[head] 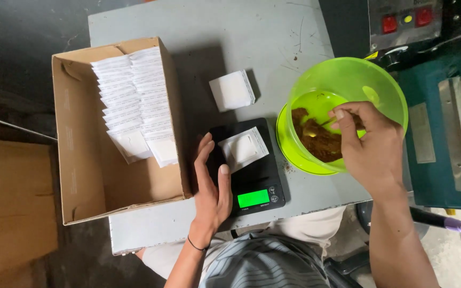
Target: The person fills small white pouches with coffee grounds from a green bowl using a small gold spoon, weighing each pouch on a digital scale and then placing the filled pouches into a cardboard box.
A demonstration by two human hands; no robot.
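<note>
My left hand (pixel 212 184) rests flat on the left edge of a black digital scale (pixel 257 184) with a lit green display; its fingers are apart and hold nothing. A small white sachet (pixel 243 149) lies on the scale's platform, just right of my thumb. My right hand (pixel 369 146) reaches into a bright green plastic bowl (pixel 348 80) and grips a small spoon (pixel 324 122) whose tip is in a heap of brown powder (pixel 318 140).
A stack of white sachets (pixel 232 89) sits behind the scale on the grey table (pixel 214 32). An open cardboard box (pixel 81 160) at left holds rows of several white sachets (pixel 134 101). A teal machine (pixel 444 117) stands at right.
</note>
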